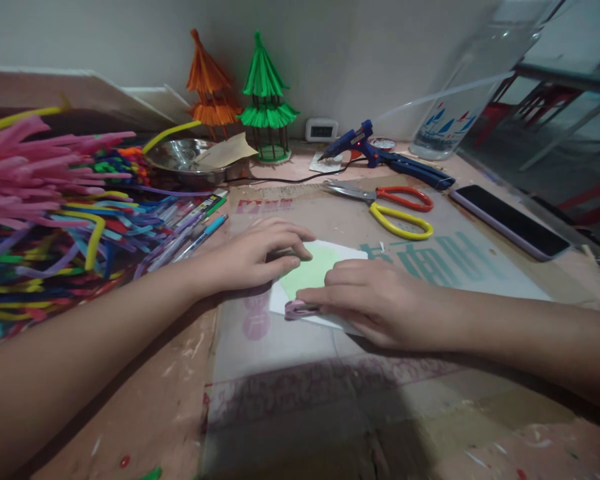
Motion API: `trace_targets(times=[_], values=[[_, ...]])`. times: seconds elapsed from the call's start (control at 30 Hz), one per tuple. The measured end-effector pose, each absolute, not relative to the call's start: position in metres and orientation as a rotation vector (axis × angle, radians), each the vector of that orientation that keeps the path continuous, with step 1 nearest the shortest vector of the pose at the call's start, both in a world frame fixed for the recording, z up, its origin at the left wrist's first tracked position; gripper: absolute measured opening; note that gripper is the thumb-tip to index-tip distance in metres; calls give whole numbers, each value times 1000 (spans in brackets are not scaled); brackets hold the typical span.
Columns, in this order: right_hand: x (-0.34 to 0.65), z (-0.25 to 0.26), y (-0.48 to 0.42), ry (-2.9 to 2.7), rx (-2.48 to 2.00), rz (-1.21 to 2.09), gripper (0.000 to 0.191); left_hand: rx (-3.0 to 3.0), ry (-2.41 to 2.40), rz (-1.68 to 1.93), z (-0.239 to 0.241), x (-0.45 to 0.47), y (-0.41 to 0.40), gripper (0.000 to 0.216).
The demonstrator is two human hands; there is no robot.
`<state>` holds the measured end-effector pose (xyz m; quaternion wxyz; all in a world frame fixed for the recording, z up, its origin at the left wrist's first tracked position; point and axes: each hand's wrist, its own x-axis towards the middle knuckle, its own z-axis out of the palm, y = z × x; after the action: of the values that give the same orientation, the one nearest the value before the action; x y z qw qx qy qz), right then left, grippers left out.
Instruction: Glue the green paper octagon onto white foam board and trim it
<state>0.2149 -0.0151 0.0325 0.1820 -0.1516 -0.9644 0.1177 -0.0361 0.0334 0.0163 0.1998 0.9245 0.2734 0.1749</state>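
I see a green sheet [305, 275] on white paper [353, 253], centred: the left hand [263, 257], at ten o'clock, touches it, loosely bent, unclenched; the right hand [375, 293], at four, grips a pink implement [291, 310].

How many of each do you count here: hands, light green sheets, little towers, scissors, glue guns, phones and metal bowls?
Hands: 2, the left hand and right hand
Light green sheet: 1
Towers: 2, the orange tower and green tower
Scissors: 1 pair
Glue gun: 1
Phone: 1
Metal bowl: 1
Total: 9
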Motion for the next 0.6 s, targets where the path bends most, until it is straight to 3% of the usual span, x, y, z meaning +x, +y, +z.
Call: trace_targets(times=[0.2,0.37,0.6], values=[[226,33,10,-2573,-666,349,29,2575,771,466,18,-35,34,22],[233,27,19,-2729,-574,279,30,2577,770,465,17,-36,34,22],[237,32,15,-2770,-399,541,29,2595,773,469,15,-37,34,22]])
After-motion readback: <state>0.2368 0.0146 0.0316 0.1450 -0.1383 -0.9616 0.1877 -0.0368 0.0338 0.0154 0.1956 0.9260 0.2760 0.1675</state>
